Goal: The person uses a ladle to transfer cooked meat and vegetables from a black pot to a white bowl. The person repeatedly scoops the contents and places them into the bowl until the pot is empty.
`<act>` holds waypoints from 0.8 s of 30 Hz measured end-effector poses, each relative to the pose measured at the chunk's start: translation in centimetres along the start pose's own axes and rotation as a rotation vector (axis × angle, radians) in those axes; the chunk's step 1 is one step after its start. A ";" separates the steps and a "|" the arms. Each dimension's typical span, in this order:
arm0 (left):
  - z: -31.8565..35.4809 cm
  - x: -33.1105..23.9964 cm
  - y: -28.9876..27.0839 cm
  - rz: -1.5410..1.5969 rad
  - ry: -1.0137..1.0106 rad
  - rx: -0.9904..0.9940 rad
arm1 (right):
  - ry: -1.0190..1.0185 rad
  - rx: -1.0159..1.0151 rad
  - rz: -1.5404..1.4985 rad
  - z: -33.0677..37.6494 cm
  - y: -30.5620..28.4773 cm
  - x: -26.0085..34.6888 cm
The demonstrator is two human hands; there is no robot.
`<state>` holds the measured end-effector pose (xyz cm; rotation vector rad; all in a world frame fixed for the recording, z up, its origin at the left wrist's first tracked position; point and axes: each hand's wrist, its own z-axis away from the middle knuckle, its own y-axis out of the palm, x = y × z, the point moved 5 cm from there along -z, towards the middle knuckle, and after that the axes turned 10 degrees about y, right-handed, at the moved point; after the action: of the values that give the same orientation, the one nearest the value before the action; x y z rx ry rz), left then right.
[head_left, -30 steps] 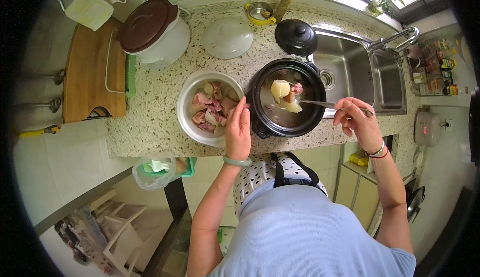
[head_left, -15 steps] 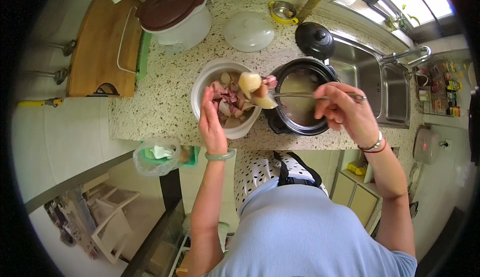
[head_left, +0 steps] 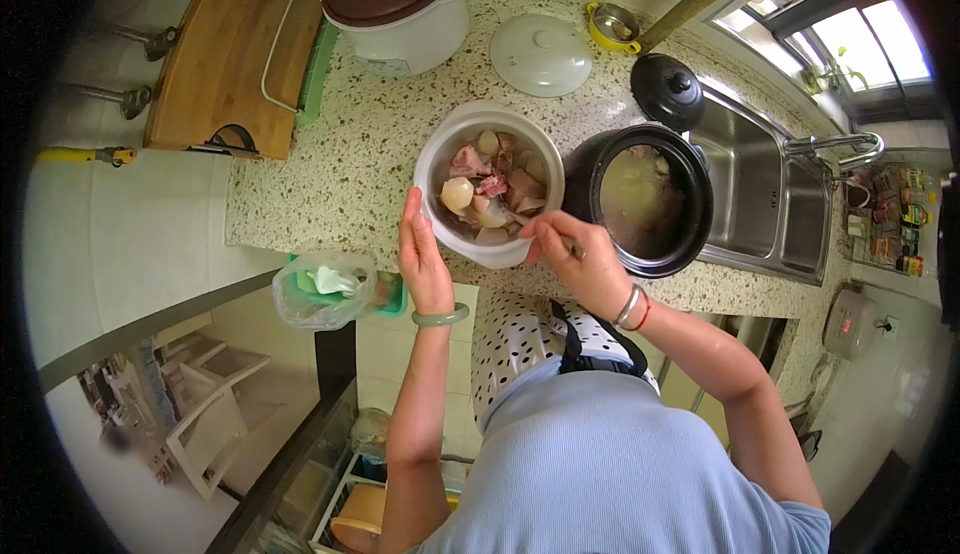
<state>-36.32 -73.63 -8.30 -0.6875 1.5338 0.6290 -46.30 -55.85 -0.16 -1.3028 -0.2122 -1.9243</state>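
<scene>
My left hand point(head_left: 425, 266) lies with stretched fingers against the left outer side of a white bowl point(head_left: 427, 159). Chunks of pinkish meat point(head_left: 468, 163) and pale round pieces point(head_left: 457, 194) fill much of it. At the bowl's lower right rim, my right hand point(head_left: 583, 262) is closed round the handle of a metal spoon point(head_left: 516, 218). The spoon's head is hidden among the pieces. Just right of the bowl stands a black pot point(head_left: 698, 234) holding cloudy, pale liquid point(head_left: 640, 199).
A black lid point(head_left: 668, 94) lies by the sink point(head_left: 740, 179) at right. Behind the bowl are a white lid point(head_left: 541, 56), a small yellow pot point(head_left: 612, 29) and a white cooker point(head_left: 410, 39) with a brown lid. A plastic-lined green bin point(head_left: 390, 296) hangs at the counter's front edge.
My right hand has moved left from over the black pot to the white bowl. The loaded spoon has gone down into the bowl. My left hand stays at the bowl's side.
</scene>
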 end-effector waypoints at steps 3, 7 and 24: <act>0.0 0.1 -0.1 -0.002 0.008 -0.005 | -0.285 -0.065 0.231 0.6 1.7 -1.1; -0.2 -0.1 -0.1 -0.018 0.014 0.013 | -0.518 -0.068 0.461 1.1 3.0 -1.6; -0.4 -0.6 2.4 0.008 0.017 0.063 | -0.481 -0.243 0.282 2.1 -2.7 -0.2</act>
<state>-38.37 -72.27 -7.69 -0.6404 1.5662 0.5795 -46.56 -52.80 1.35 -1.8417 -0.0277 -1.4105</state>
